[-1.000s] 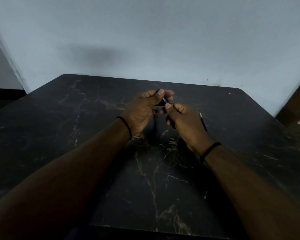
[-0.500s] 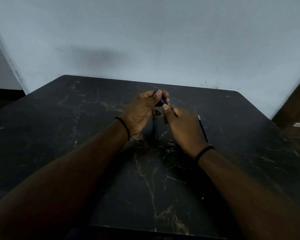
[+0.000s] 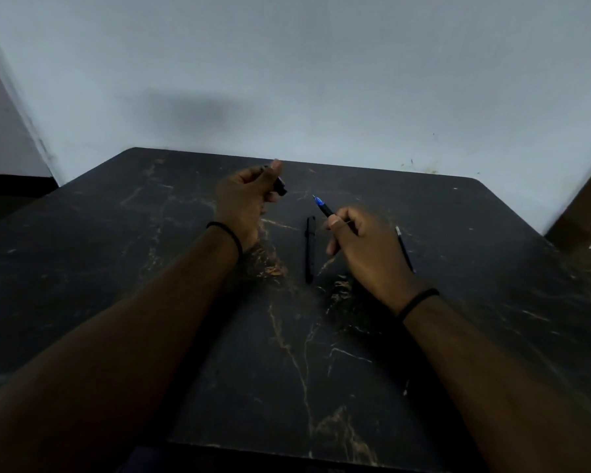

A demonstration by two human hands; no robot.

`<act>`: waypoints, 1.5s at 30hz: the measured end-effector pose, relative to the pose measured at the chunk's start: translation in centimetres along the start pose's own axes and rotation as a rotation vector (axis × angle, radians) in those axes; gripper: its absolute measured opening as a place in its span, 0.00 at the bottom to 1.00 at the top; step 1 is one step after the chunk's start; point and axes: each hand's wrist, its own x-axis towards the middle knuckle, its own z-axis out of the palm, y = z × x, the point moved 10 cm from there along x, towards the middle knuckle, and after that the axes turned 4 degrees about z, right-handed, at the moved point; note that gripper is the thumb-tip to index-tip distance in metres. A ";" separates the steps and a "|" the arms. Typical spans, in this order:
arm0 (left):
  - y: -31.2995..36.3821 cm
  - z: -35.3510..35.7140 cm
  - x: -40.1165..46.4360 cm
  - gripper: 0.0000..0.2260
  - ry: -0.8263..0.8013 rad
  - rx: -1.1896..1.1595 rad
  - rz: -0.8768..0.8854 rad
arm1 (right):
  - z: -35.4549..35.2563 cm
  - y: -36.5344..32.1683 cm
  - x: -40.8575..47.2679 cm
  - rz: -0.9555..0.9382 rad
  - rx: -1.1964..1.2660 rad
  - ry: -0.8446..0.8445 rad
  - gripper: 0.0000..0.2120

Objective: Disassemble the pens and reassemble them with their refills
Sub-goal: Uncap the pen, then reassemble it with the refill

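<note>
the hands have pulled apart since the earlier frame, when they worked together on one pen; now the left hand [image 3: 249,196] is clenched round a black cap [image 3: 280,186] jutting out beside its thumb, while the right hand [image 3: 362,244] grasps the uncapped pen [image 3: 325,208], blue tip pointing up and away from the grip; a black pen barrel [image 3: 309,249] lies on the tabletop [image 3: 116,268] between the two grips; a thin refill [image 3: 403,247] lies just outside the right grip; disassembly seems under way, with reassembly still to come.
</note>
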 end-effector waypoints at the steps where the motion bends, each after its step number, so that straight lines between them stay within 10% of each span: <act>1: -0.1 -0.7 0.4 0.08 0.028 0.073 0.028 | 0.0 0.1 0.0 0.001 0.003 0.002 0.13; 10: -2.7 -2.5 2.6 0.08 -0.074 1.113 0.067 | -0.1 0.2 0.0 -0.012 -0.017 0.007 0.14; 18: -2.6 -1.6 2.4 0.09 -0.144 1.319 0.078 | 0.0 0.4 0.2 -0.018 -0.034 0.008 0.14; 26: 1.9 -1.4 0.8 0.16 0.099 0.896 0.295 | -0.2 0.4 0.2 -0.025 0.027 0.037 0.13; 35: -0.7 8.1 -4.0 0.12 -0.410 -0.194 -0.039 | -0.7 0.9 0.6 0.057 0.321 0.071 0.14; 45: -0.2 9.1 -4.7 0.12 -0.575 -0.420 -0.166 | 3.8 0.3 -1.7 0.372 0.816 -0.506 0.19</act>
